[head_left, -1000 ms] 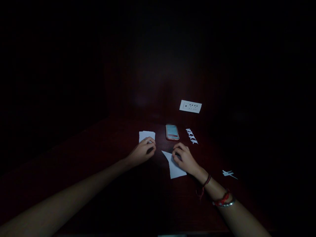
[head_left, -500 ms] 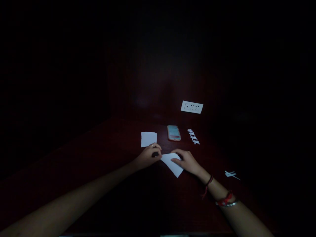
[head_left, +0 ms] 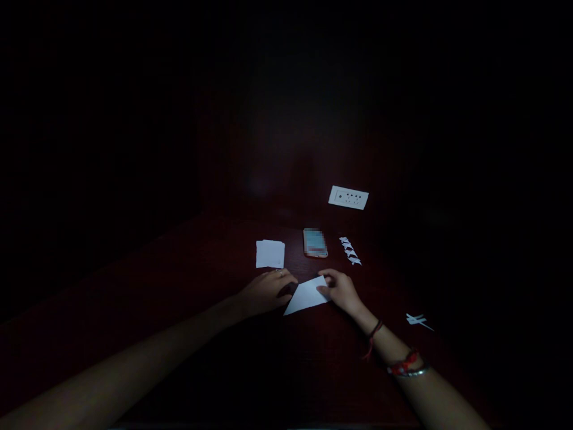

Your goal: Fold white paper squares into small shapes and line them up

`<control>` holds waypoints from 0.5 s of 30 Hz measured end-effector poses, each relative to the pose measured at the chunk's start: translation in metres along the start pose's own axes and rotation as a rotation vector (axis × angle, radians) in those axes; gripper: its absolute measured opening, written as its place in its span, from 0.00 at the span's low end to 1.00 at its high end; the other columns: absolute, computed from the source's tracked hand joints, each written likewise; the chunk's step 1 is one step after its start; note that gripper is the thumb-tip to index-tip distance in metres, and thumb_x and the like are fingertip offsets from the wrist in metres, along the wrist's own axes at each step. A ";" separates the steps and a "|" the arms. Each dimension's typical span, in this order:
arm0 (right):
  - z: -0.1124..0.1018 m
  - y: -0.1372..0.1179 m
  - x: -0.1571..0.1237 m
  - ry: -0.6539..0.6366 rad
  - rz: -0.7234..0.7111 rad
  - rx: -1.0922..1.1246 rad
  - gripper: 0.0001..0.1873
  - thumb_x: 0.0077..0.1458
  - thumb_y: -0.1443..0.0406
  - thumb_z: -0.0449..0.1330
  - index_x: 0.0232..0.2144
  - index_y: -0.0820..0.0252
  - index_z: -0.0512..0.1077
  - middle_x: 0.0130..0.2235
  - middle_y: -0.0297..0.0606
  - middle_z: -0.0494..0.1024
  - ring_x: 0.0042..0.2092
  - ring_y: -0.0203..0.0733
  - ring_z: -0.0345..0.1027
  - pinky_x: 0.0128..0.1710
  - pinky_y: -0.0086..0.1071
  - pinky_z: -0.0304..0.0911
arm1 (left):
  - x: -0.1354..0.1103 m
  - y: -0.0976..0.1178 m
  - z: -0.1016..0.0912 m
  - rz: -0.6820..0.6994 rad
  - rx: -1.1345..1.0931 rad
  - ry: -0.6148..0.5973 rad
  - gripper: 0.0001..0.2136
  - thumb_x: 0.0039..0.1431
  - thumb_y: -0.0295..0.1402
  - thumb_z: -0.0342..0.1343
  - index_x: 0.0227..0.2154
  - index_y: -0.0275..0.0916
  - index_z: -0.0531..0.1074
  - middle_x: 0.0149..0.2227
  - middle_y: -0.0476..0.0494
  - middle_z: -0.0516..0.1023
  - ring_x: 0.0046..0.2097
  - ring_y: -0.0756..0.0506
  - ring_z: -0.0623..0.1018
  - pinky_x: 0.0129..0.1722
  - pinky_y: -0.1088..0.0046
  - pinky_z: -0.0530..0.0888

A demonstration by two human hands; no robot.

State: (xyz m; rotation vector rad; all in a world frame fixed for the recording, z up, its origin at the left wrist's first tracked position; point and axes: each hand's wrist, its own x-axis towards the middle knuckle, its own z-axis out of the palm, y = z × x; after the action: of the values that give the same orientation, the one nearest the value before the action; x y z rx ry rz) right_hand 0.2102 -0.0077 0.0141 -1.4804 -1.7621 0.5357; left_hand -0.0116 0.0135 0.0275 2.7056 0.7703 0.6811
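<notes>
The two hands face each other across one piece of white paper; the right hand (head_left: 344, 292) has hold of it, thumb laid flat on top near its right end, fingers bent round the far edge and partly hidden; the left hand (head_left: 268, 291) is loosely curved, thumb and forefinger parted by a dark gap, its tips just beside the left edge of the paper – whether they touch it I cannot tell.

The white paper (head_left: 307, 297) lies between the hands, to the right of the left hand and to the left of the right hand; its long axis slants from a sharp corner, near the wearer and below the left thumb, up and away to the right hand, which is the nearer of the two since it grips that end.

Just beyond the left hand lies a stack of paper squares (head_left: 270, 255) on the dark reddish surface (head_left: 201, 280); farther off, right of the stack, is a phone (head_left: 315, 243) with its screen pixelated; right of that, a slanting row of small folded papers (head_left: 350, 251); well apart, outside the right forearm, a few crossed paper strips (head_left: 417, 320); above, on the wall, a socket plate (head_left: 348, 197).
</notes>
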 end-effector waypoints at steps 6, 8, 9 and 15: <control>-0.002 -0.009 -0.004 -0.020 -0.155 -0.162 0.09 0.43 0.69 0.54 0.30 0.62 0.71 0.28 0.35 0.74 0.29 0.36 0.66 0.31 0.28 0.60 | 0.001 -0.005 -0.001 0.213 0.073 -0.122 0.11 0.56 0.28 0.46 0.41 0.44 0.66 0.43 0.50 0.69 0.45 0.48 0.67 0.44 0.73 0.60; -0.003 -0.012 -0.005 -0.056 -0.260 -0.186 0.10 0.46 0.70 0.53 0.31 0.61 0.71 0.31 0.36 0.74 0.32 0.36 0.66 0.34 0.29 0.60 | 0.000 -0.003 -0.002 0.220 0.099 -0.123 0.10 0.56 0.29 0.46 0.41 0.43 0.66 0.43 0.50 0.69 0.45 0.48 0.67 0.44 0.73 0.60; -0.004 -0.013 -0.006 -0.089 -0.323 -0.185 0.10 0.47 0.70 0.52 0.32 0.61 0.71 0.32 0.36 0.74 0.33 0.36 0.67 0.35 0.29 0.60 | 0.000 -0.002 -0.003 0.219 0.112 -0.121 0.10 0.57 0.29 0.46 0.41 0.43 0.66 0.42 0.49 0.69 0.45 0.48 0.67 0.44 0.73 0.60; -0.007 -0.016 -0.010 -0.277 -0.556 -0.181 0.12 0.48 0.71 0.53 0.36 0.59 0.70 0.38 0.37 0.72 0.39 0.35 0.65 0.41 0.29 0.59 | -0.003 -0.002 -0.003 0.195 0.157 -0.106 0.08 0.56 0.29 0.47 0.39 0.42 0.66 0.40 0.50 0.69 0.42 0.49 0.68 0.43 0.74 0.61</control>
State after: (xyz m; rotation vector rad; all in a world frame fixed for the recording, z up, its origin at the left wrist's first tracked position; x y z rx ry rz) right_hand 0.2061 -0.0217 0.0272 -0.9866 -2.3768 0.3041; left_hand -0.0161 0.0137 0.0280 2.9606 0.5607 0.5328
